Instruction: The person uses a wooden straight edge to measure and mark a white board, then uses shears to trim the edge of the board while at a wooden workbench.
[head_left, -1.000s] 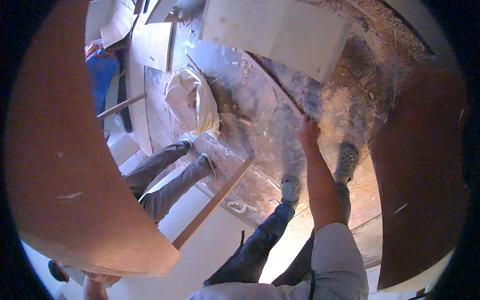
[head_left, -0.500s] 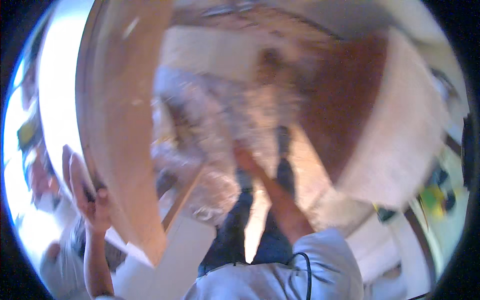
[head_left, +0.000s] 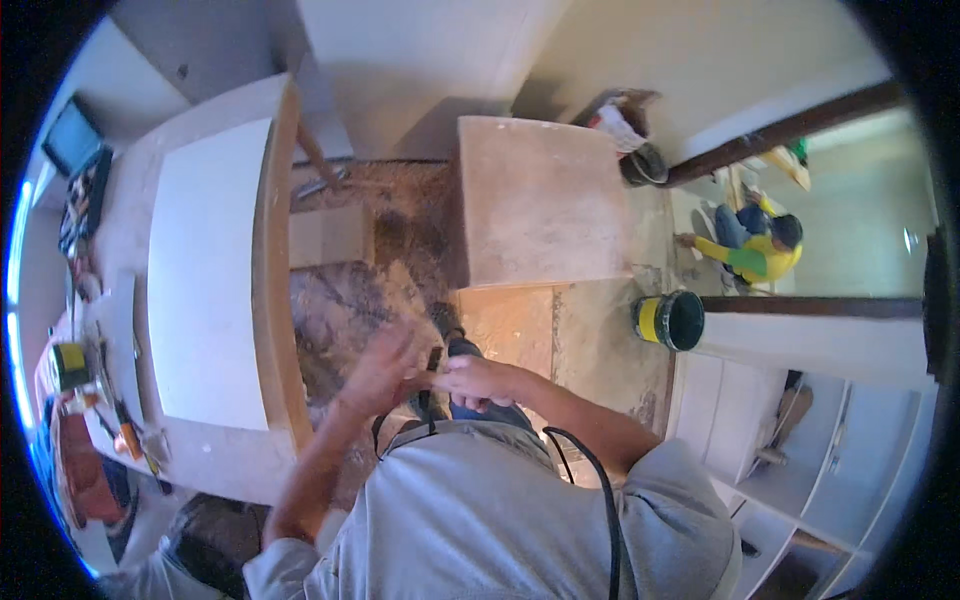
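My left hand [head_left: 383, 372] and my right hand [head_left: 478, 381] meet in front of my waist, above my legs. The left one is smeared by motion, so its fingers cannot be read. On the right, the fingers are curled in a pinch beside the left hand; what they hold, if anything, is hidden. A small dark strap or cord [head_left: 432, 372] shows between the two hands. To the left, apart from them, a white panel [head_left: 208, 275] lies flat on a dusty workbench [head_left: 215, 462].
Ahead stands a large dusty wooden box [head_left: 545, 205]. A dark bucket with a yellow patch [head_left: 668, 321] sits right of it, near a doorway where a co-worker in yellow [head_left: 765, 255] crouches. Tools [head_left: 128, 432] line the bench's far left; white shelving [head_left: 800, 450] stands right.
My left hand has come away from beside the large board at left, and both hands are now together at my waist. The view has shifted, showing the bench, box and doorway more fully.
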